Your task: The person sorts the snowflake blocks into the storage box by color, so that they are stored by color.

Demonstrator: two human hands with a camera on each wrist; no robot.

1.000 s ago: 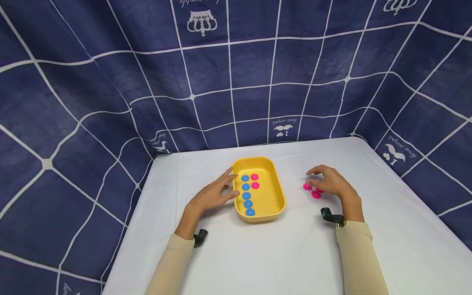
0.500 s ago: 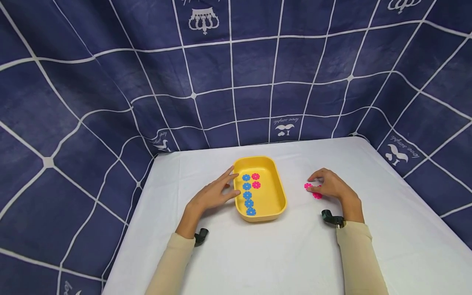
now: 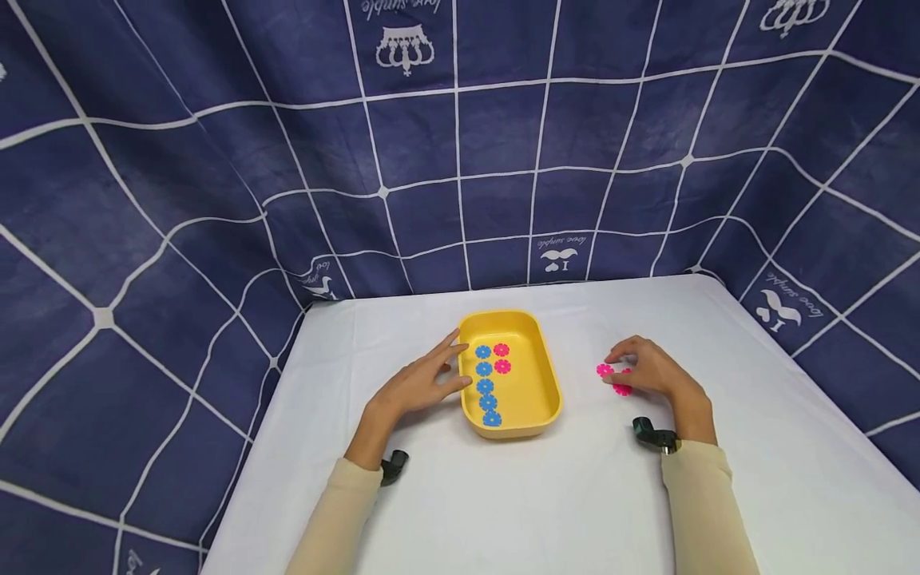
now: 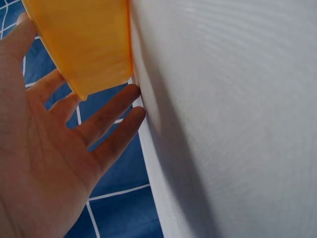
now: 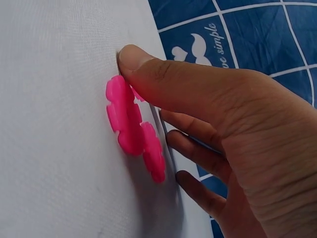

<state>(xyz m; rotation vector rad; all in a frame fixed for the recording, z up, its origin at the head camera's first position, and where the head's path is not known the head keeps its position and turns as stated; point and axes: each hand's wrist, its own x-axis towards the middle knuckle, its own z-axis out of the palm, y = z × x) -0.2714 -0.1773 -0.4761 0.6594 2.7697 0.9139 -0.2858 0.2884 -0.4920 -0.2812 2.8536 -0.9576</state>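
My left hand (image 3: 413,387) rests at the left side of a yellow tray (image 3: 535,427), its fingers spread and reaching over the rim. Inside the tray, several blue flower-shaped discs (image 3: 485,386) form a column along the left, with two pink ones (image 3: 502,366) beside the upper end. To the right of the tray, my right hand (image 3: 654,371) pinches a pink flower-shaped disc (image 3: 604,370) lying on the table, thumb on its near edge and index finger on its far edge. Two more pink discs (image 5: 124,116) lie under that hand, close to the thumb (image 5: 163,79).
A white cloth covers the table (image 3: 532,511). Blue curtains (image 3: 503,200) with white grid lines hang behind it and along both sides. Each wrist wears a small dark camera (image 3: 652,434).
My right hand has come down onto the pink discs, and its thumb and index finger have closed in on the leftmost one. The left hand stays at the tray; the head view shifts slightly.
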